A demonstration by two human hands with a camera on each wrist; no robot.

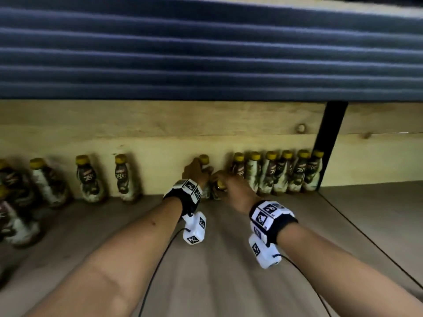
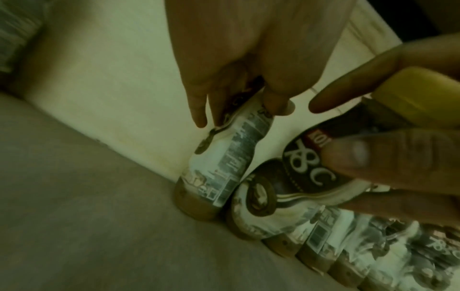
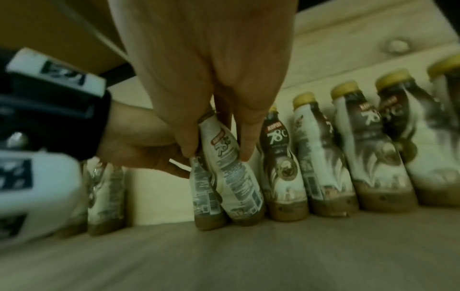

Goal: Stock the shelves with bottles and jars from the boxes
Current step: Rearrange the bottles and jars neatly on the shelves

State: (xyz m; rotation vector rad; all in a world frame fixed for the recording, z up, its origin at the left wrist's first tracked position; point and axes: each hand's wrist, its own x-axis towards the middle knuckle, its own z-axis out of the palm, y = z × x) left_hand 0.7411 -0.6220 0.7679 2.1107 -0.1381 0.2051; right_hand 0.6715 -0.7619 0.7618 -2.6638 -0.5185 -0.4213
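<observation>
Two small coffee bottles with yellow caps and brown-and-white labels stand side by side at the shelf's wooden back panel (image 1: 160, 138). My left hand (image 1: 201, 172) grips the left bottle (image 1: 204, 160) around its upper body; the left wrist view shows the fingers (image 2: 199, 110) curled round this bottle (image 2: 224, 161). My right hand (image 1: 223, 179) holds the right bottle (image 1: 220, 185) by its neck. In the right wrist view that bottle (image 3: 234, 177) leans left against the other bottle (image 3: 204, 198), held by my right hand (image 3: 219, 153). Their bases touch on the shelf board (image 1: 206, 271).
Several matching bottles (image 1: 277, 172) stand packed in a row right of my hands, up to a black upright post (image 1: 329, 138). More bottles (image 1: 88, 179) stand spaced out to the left. A blue ribbed shelf edge (image 1: 206, 53) hangs overhead.
</observation>
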